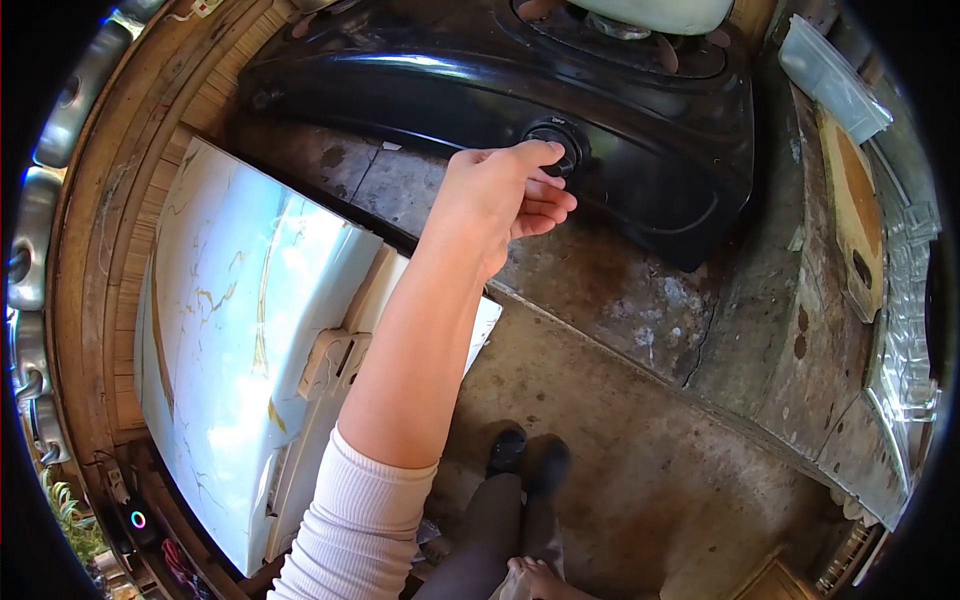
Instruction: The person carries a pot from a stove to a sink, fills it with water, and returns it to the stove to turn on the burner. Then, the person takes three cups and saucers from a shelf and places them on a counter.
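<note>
My left hand (510, 195) reaches forward to the front of a black gas stove (420, 85). Its thumb and curled fingers are at the round black control knob (566, 140), gripping its near side; part of the knob is hidden behind the thumb. A white ribbed sleeve is pushed up my left forearm. Low in the view, my right hand (538, 580) rests by my legs, its fingers lying loosely and partly cut off by the frame edge. Above the knob, the bottom of a pale pot (655, 14) sits over the burner.
To the left stands a glossy white marble-patterned panel (240, 300) with a plastic latch. A stained concrete ledge (615, 300) runs under the stove. On the right are a clear plastic container (832, 85) and a wooden cutting board (852, 220). My dark shoes are on the floor.
</note>
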A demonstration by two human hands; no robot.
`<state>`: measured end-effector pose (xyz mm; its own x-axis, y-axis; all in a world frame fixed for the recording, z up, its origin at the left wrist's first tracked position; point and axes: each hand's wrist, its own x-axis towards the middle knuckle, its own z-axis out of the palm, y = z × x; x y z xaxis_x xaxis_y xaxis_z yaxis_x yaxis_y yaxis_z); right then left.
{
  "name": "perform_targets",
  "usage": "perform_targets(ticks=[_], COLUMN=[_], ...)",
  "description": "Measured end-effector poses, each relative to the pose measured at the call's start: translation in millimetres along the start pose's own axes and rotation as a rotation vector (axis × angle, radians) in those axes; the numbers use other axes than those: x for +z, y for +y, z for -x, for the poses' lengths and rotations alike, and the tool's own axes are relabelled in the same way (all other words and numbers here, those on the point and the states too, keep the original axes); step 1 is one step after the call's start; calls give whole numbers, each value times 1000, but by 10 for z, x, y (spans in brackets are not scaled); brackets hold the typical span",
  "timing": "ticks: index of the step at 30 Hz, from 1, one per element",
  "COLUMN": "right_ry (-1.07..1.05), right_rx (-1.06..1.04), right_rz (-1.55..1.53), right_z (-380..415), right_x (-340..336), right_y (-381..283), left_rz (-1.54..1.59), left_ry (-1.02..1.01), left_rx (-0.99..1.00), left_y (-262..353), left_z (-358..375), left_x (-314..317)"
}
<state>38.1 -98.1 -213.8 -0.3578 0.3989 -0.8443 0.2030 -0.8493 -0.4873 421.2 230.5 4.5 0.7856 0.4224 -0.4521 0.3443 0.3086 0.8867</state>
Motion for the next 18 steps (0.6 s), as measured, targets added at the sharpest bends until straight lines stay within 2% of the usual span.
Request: perform_targets(ticks=[3,18], right_ry=[68,70], right_rx=[48,-27], right_rz=[-20,-170], right_z=[-80,-92], right_x=[113,-10], right_y=[76,158], left_rz=[36,259], left_ry=[0,6], left_rx=[-21,-119], left_y=[22,-32], left_z=[17,11], left_x=[7,58])
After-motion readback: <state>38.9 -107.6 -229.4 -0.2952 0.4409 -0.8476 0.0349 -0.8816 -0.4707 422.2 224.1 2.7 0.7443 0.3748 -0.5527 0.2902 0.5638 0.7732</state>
